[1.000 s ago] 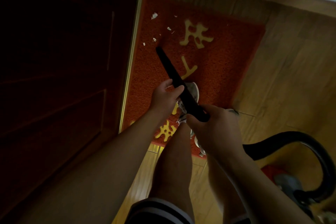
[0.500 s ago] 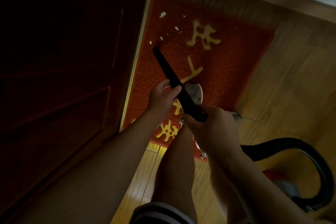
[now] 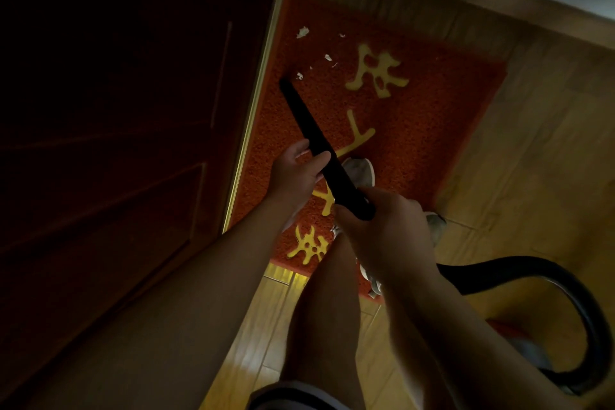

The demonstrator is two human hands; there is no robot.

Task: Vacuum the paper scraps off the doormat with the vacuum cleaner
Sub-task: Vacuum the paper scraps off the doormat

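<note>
The wooden plank floor (image 3: 532,176) carries a red rectangular doormat (image 3: 416,150) with yellow characters; white paper scraps (image 3: 302,32) dot its far-left corner.

The only writing stands on the doormat (image 3: 432,150): four large yellow Chinese characters in a row on its red pile, running from the far end to the near edge. They are turned away from the camera and the light is dim, so none reads with certainty. The farthest character (image 3: 376,75) shows whole and is the most intricate. The second (image 3: 357,138) looks like 上 from this side, with its lower end crossed by the wand (image 3: 309,130). The third (image 3: 327,203) is mostly hidden behind the wand. The nearest (image 3: 307,245) shows almost whole, close to the mat's near edge.
</note>
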